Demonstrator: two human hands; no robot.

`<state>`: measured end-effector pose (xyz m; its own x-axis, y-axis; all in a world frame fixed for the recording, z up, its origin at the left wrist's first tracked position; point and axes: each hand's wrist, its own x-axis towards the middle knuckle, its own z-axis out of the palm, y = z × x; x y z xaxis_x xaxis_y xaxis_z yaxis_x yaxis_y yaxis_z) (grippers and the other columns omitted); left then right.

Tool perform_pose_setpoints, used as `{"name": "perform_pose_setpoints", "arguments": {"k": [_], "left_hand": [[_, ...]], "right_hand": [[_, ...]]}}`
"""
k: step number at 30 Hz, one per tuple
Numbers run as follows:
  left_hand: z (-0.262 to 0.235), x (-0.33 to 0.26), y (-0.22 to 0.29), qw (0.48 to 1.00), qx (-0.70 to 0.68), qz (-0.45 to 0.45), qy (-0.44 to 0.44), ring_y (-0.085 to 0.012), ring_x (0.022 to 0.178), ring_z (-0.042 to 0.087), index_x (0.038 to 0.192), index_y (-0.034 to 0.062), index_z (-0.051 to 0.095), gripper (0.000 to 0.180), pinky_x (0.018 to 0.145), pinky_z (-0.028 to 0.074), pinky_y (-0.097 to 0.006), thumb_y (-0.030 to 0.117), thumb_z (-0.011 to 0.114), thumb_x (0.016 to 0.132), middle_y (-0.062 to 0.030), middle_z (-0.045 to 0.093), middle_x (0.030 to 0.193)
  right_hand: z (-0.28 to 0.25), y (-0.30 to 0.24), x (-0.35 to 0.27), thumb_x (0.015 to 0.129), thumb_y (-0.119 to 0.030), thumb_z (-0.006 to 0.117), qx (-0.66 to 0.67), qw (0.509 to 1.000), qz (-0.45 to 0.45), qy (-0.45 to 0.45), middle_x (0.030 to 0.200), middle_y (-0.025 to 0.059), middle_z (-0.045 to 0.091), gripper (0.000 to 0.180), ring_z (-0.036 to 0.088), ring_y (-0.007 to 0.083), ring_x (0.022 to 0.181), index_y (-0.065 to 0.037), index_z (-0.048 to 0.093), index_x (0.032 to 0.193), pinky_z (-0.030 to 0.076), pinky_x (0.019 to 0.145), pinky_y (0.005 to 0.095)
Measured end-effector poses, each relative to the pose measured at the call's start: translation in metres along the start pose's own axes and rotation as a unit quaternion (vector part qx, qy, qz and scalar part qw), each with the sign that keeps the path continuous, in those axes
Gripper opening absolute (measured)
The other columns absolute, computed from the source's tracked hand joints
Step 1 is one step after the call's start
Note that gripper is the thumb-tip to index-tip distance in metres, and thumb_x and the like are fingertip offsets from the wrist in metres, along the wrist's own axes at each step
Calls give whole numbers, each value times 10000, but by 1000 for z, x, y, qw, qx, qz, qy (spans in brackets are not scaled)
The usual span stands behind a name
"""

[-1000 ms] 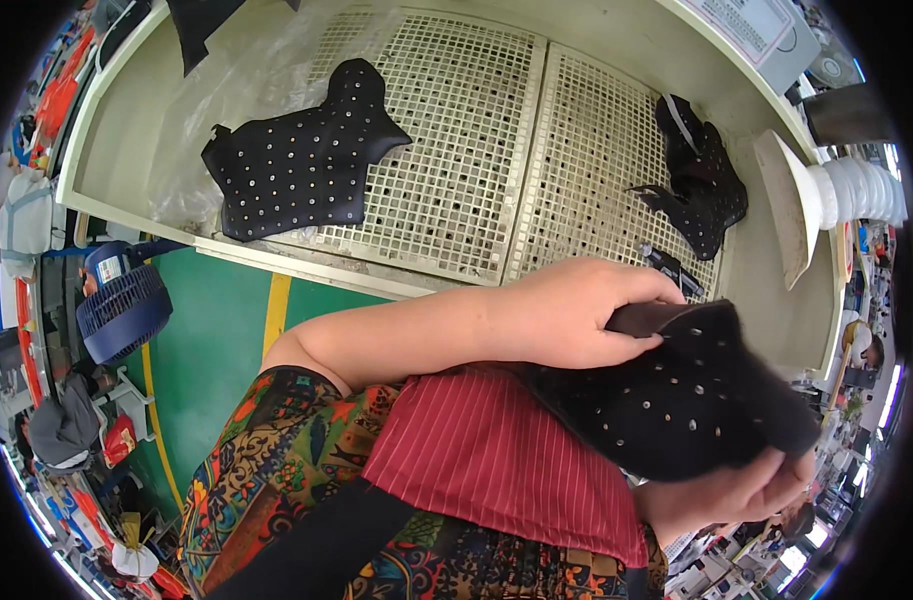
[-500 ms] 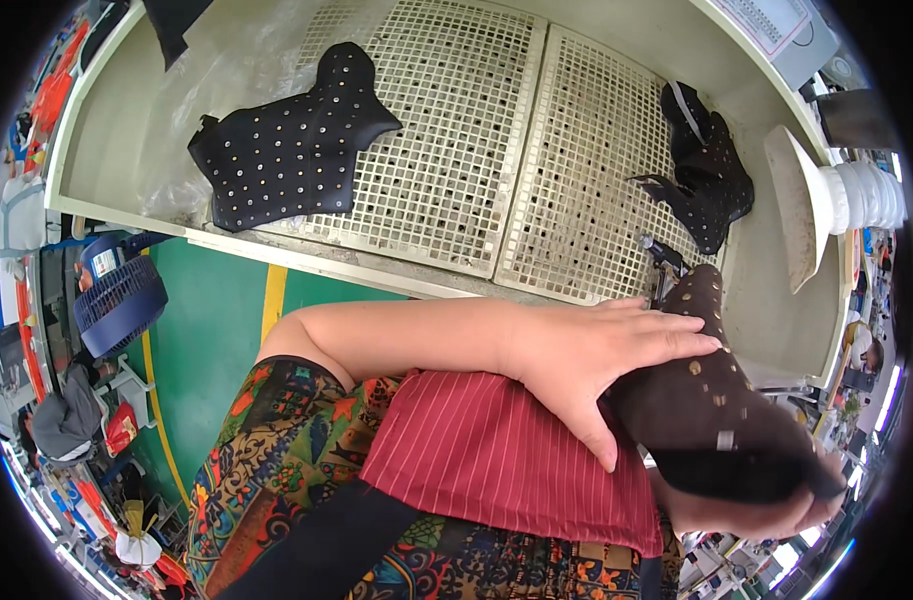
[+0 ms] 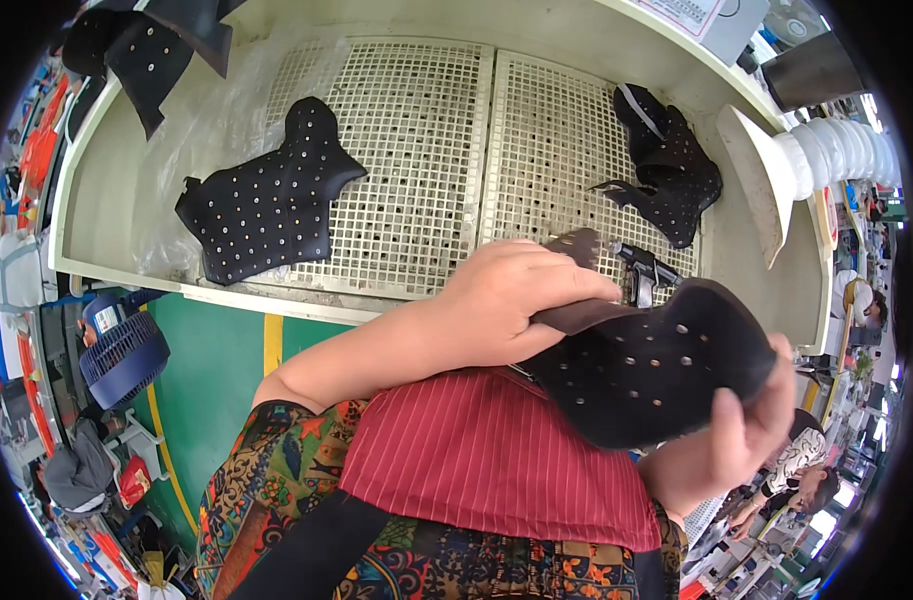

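Note:
Between my hands is a dark, limp shoe-upper-like piece (image 3: 636, 375) dotted with metal studs, black on the face toward me, with a brown side showing at its left end. My left hand (image 3: 521, 290) is closed on that left end, thumb below and fingers above. My right hand (image 3: 751, 425) pinches the right edge, thumb on the near face and other fingers mostly hidden behind. Just beyond the piece, a black gun-like tool (image 3: 648, 270) with a metal tip lies by the grating, partly covered by it.
A cream tray with a grid floor (image 3: 406, 200) spans the front. Inside lie a flat studded black piece (image 3: 266, 200) on the left and a folded one (image 3: 671, 165) on the right. More black pieces (image 3: 146, 60) hang over the far-left rim. A white funnel hose (image 3: 776, 180) juts in right; a blue fan (image 3: 124, 350) stands left.
My left hand went from lying spread on the studded piece to gripping its left end. The piece turned and swung left, its black studded face now toward me. The view shifted slightly.

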<state>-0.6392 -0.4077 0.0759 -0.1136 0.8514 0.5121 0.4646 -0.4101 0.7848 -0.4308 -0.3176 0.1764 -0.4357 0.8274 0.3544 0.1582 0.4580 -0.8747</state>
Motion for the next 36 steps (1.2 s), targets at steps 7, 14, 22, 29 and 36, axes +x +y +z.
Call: {"name": "perform_pose_setpoints", "arguments": {"k": [7,14,22,29,36], "left_hand": [[-23,-4,20,986,143,32,-84,-225,726,611,1048,144,647,372,672,453,-362,132,706,681,-15,616,754],[-42,-13,18,970,178,-100,-128,-281,840,628,1083,144,617,366,741,481,-398,102,656,721,-60,651,857],[-42,-34,-29,973,7,-229,-34,-191,883,676,1002,46,686,255,773,526,-279,-52,660,768,-79,705,941],[-87,10,-3,973,192,-118,-46,-274,903,665,1042,43,656,342,800,518,-345,-55,507,751,-120,690,974],[-52,55,-52,859,454,-215,-97,-372,781,619,907,58,636,191,690,500,-432,226,546,894,-158,652,830]], "right_hand": [[-2,29,12,691,-400,768,156,962,181,-132,823,38,613,522,554,111,717,30,603,936,433,663,238],[10,63,20,763,42,663,-256,941,-193,-110,748,99,621,183,591,215,617,-8,624,935,468,573,297],[7,41,14,708,41,682,-159,959,-211,-103,774,110,640,249,609,260,653,-27,647,945,479,595,325],[32,94,49,854,-18,588,-125,986,-17,-107,914,121,678,196,653,233,826,-23,655,1038,502,753,311],[109,218,78,873,-113,597,-67,989,102,-85,925,142,678,216,648,229,843,-9,638,1058,494,789,301]]}}
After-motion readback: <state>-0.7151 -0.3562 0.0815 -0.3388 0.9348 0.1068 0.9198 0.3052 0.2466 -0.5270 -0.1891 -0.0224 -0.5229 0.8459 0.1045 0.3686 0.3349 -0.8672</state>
